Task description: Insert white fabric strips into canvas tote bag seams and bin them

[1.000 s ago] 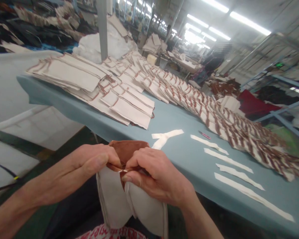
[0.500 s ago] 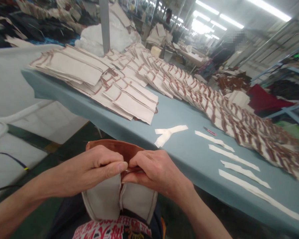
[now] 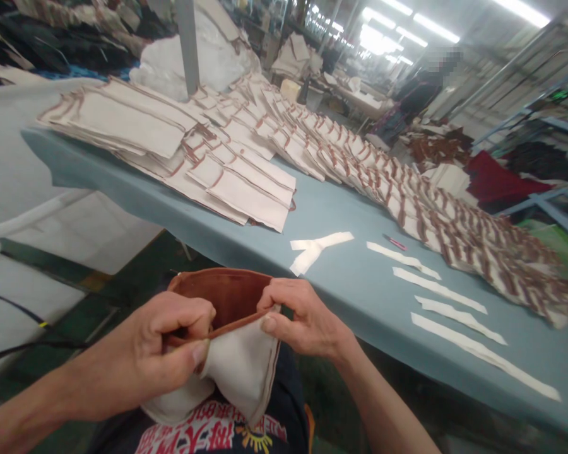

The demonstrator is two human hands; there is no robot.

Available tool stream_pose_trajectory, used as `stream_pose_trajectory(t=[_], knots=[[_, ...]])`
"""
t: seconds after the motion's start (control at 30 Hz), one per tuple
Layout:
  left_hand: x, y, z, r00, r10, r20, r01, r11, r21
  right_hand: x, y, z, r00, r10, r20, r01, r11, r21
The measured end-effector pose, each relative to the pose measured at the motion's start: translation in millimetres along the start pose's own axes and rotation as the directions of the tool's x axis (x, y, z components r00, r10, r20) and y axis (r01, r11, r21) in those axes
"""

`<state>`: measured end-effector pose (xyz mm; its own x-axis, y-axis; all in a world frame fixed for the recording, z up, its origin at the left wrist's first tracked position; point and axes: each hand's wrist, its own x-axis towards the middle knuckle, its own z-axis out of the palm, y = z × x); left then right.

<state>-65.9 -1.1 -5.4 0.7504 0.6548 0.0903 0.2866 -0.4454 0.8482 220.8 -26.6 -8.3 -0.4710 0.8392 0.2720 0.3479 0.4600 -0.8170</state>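
the left hand (image 3: 165, 353) and right hand (image 3: 303, 318) each had fingers clamped on the rim of a brown-lined pouch (image 3: 239, 369), its mouth open over the lap, just short of the desk (image 3: 341, 284) — rows of flat pouches (image 3: 246, 189) lay there, seemingly finished.

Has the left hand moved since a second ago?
Yes. Against the crossed white strips on the table, the left hand has shifted left and toward the body, parting from the right hand along the pouch rim.
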Motion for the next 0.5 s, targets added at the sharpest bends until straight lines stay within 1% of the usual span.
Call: stream_pose_trajectory(t=[0.1, 0.17, 0.23, 0.3, 0.33, 0.4, 0.47, 0.5], knots=[[-4.9, -10.3, -5.3, 0.995, 0.038, -0.091, -0.052, 0.986, -0.157, -6.1, -2.2, -0.7, 0.999, 0.028, -0.047, -0.027, 0.999, 0.022], [-6.7, -19.6, -11.3, 0.992, 0.039, -0.124, -0.062, 0.980, -0.187, -6.9, -7.3, -2.1, 0.998, 0.003, -0.069, -0.001, 0.999, 0.035], [-7.0, -27.4, -18.7, 0.993, 0.018, -0.113, -0.037, 0.984, -0.176, -4.2, -15.1, -4.4, 0.996, -0.044, -0.073, 0.047, 0.998, 0.034], [-4.7, -29.1, -26.3, 0.999, -0.024, -0.045, 0.018, 0.992, -0.122, 1.5, -24.6, -7.1, 0.993, -0.106, -0.058, 0.107, 0.994, 0.013], [-2.4, -26.6, -29.6, 0.999, -0.039, -0.005, 0.039, 0.996, -0.085, 5.0, -29.5, -8.4, 0.989, -0.141, -0.042, 0.142, 0.990, 0.003], [4.8, -14.8, -33.2, 1.000, -0.014, 0.027, 0.015, 1.000, -0.025, 12.5, -38.2, -10.3, 0.980, -0.198, 0.002, 0.198, 0.980, -0.014], [14.0, 2.0, -32.2, 0.996, 0.083, -0.026, -0.083, 0.997, 0.003, 19.0, -44.2, -10.9, 0.979, -0.200, 0.046, 0.202, 0.979, -0.041], [18.7, 10.5, -30.1, 0.993, 0.112, -0.037, -0.111, 0.994, 0.015, 21.4, -45.7, -10.9, 0.981, -0.182, 0.061, 0.185, 0.981, -0.058]])
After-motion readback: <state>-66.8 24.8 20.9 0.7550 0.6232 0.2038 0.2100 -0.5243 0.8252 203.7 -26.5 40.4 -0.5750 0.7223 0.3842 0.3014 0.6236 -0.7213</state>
